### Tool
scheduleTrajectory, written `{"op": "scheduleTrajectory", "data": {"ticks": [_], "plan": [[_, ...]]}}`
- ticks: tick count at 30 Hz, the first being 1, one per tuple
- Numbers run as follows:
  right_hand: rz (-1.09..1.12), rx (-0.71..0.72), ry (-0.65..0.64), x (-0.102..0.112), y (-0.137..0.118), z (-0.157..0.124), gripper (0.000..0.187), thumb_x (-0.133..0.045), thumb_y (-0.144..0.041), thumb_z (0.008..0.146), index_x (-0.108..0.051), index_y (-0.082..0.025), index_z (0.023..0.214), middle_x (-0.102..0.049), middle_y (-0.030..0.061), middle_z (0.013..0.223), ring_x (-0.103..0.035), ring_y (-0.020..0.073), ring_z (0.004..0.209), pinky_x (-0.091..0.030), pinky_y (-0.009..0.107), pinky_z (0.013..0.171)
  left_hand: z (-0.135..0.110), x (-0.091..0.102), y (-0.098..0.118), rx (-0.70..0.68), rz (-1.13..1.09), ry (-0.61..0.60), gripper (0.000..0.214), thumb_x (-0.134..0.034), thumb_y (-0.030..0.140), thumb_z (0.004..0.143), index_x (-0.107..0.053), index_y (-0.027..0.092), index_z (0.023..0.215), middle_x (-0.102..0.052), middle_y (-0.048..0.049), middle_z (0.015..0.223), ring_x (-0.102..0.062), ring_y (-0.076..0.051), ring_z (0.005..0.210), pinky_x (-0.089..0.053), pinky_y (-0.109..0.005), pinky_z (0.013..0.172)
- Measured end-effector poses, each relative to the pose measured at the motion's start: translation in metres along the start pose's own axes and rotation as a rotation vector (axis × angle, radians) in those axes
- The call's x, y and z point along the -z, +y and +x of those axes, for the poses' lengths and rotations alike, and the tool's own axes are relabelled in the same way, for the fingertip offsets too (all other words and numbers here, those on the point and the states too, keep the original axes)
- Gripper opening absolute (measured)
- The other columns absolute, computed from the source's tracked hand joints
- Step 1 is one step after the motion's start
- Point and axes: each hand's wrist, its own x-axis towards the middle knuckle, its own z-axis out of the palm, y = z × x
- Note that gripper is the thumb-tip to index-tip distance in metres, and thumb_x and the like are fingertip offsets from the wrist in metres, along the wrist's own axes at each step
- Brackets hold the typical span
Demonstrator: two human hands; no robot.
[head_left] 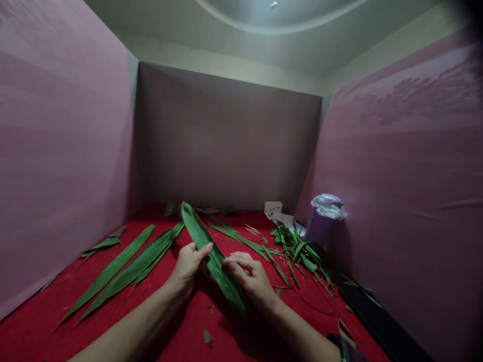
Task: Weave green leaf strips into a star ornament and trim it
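Note:
A long, broad green leaf (213, 259), its far end folded over into a loop, slants across the middle in front of me. My left hand (190, 264) is closed round its left side, the thumb pressed on the upper face. On the leaf's right edge, the fingers of my right hand (249, 274) are pinched together. Whether a small piece is also between those fingertips is hidden. To the left, long leaves (130, 276) lie flat on the red cloth (169, 322).
Several cut leaf strips (298, 246) are heaped at right, near a purple bin (320, 226) with a plastic liner. White papers (289, 221) and thin sticks (252, 230) lie behind. A black flat object (381, 322) is at the right edge. Pink walls stand on both sides.

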Motion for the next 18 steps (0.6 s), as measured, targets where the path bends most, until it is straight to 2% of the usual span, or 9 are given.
{"op": "scheduleTrajectory", "data": {"ticks": [3, 6, 11, 15, 18], "plan": [[0.061, -0.037, -0.05, -0.002, -0.004, -0.004, 0.026, -0.053, -0.036, 0.085, -0.067, -0.018, 0.071, -0.063, 0.0023, 0.072, -0.057, 0.0168, 0.076, -0.043, 0.027, 0.073, 0.0, 0.003, 0.001, 0.026, -0.065, 0.065, 0.025, -0.072, 0.027, 0.057, -0.054, 0.013, 0.067, -0.061, -0.0006, 0.052, -0.057, -0.015, 0.046, -0.047, -0.027, 0.048], [0.147, -0.119, -0.028, -0.003, -0.005, -0.006, 0.026, -0.053, -0.038, 0.085, -0.06, -0.017, 0.072, -0.057, -0.001, 0.066, -0.052, 0.0125, 0.062, -0.042, 0.023, 0.06, -0.004, 0.002, 0.008, 0.048, -0.05, 0.019, 0.023, -0.074, 0.023, 0.054, -0.057, 0.012, 0.064, -0.063, -0.0015, 0.052, -0.058, -0.015, 0.045, -0.047, -0.026, 0.048], [0.379, -0.184, -0.008, -0.004, -0.004, -0.006, 0.031, -0.055, -0.047, 0.081, -0.058, -0.016, 0.082, -0.056, -0.0004, 0.07, -0.05, 0.0107, 0.059, -0.04, 0.02, 0.054, -0.017, -0.005, 0.019, 0.111, -0.041, -0.229, 0.022, -0.076, 0.024, 0.055, -0.062, 0.01, 0.065, -0.063, -0.0025, 0.051, -0.057, -0.014, 0.044, -0.047, -0.025, 0.045], [0.497, -0.228, -0.033, -0.003, -0.003, -0.004, 0.045, -0.051, -0.058, 0.079, -0.06, -0.015, 0.084, -0.055, 0.0008, 0.067, -0.048, 0.01, 0.053, -0.037, 0.02, 0.048, -0.03, -0.008, 0.026, 0.197, -0.063, -0.456, 0.021, -0.074, 0.023, 0.056, -0.065, 0.009, 0.069, -0.063, -0.003, 0.051, -0.055, -0.012, 0.042, -0.044, -0.023, 0.045], [0.621, -0.286, 0.0, -0.001, -0.003, -0.002, 0.046, -0.046, -0.06, 0.081, -0.059, -0.015, 0.083, -0.055, 0.0007, 0.065, -0.049, 0.0103, 0.051, -0.038, 0.02, 0.047, -0.038, -0.009, 0.032, 0.242, -0.02, -0.606, 0.024, -0.072, 0.021, 0.055, -0.068, 0.009, 0.075, -0.065, -0.0039, 0.055, -0.055, -0.012, 0.045, -0.041, -0.021, 0.045]]}}
